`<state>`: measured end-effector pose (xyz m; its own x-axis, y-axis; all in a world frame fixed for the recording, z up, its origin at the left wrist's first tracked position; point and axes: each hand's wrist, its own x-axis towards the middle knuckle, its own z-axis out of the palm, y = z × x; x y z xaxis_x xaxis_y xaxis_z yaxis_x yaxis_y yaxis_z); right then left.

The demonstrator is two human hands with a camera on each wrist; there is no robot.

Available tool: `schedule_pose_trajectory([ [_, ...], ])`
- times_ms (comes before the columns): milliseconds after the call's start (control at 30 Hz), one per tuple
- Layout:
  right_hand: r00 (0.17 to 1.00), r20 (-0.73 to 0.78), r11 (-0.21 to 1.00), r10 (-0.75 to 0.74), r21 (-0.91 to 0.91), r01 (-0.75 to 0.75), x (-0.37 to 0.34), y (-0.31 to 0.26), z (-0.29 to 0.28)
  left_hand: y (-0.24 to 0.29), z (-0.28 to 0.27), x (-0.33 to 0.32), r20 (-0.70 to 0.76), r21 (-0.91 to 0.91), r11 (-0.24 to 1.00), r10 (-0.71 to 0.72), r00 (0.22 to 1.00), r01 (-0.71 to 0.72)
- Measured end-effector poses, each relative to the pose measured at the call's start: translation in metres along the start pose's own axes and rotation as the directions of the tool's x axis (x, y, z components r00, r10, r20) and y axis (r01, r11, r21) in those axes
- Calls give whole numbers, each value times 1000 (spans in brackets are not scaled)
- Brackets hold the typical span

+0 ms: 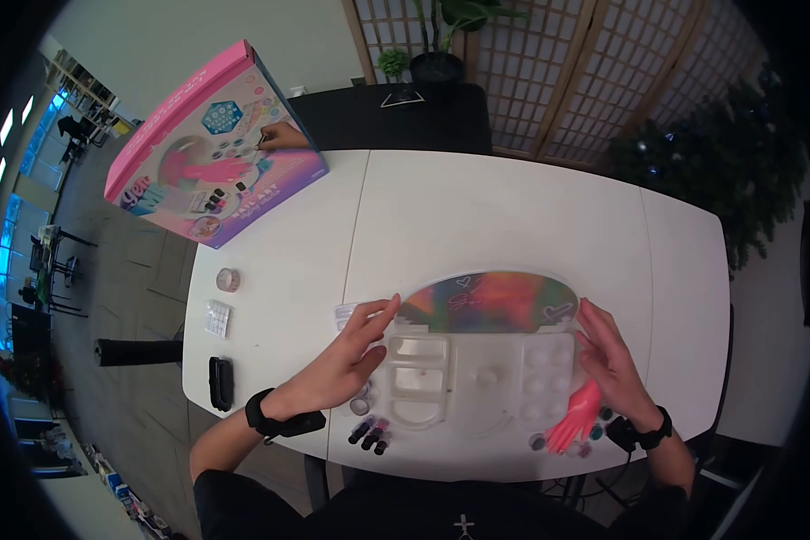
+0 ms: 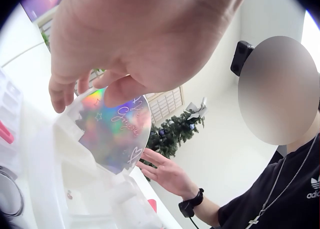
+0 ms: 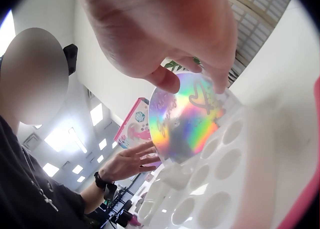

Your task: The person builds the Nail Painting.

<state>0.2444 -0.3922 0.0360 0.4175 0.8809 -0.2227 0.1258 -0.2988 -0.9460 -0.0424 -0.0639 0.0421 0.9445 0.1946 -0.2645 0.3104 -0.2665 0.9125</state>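
An iridescent rounded panel [image 1: 490, 301] with pink lettering and heart outlines stands along the back of a white plastic tray [image 1: 562, 337]. My left hand [image 1: 337, 360] is at the panel's left edge, fingers extended and slightly bent. On the opposite edge is my right hand [image 1: 614, 364], its fingers also extended. Whether the fingertips touch the panel is hard to tell. Round wells [image 3: 227, 164] show in the tray in the right wrist view; the left wrist view shows the panel [image 2: 112, 131] below my left hand [image 2: 135, 43].
A pink hand-shaped piece [image 1: 578, 418] and small pots lie by the tray's right side. Dark-capped bottles [image 1: 369, 436] lie at its lower left. Farther left are a black case [image 1: 220, 383], a white sheet [image 1: 217, 319], a round container [image 1: 229, 280] and a large pink box [image 1: 216, 162].
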Motion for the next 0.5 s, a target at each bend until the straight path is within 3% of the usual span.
schedule_pose_trajectory([
  [500,999,-26,973,-46,-229,39,-4,-6,7,10,1,-13,29,153,988,-3,1000,-2],
])
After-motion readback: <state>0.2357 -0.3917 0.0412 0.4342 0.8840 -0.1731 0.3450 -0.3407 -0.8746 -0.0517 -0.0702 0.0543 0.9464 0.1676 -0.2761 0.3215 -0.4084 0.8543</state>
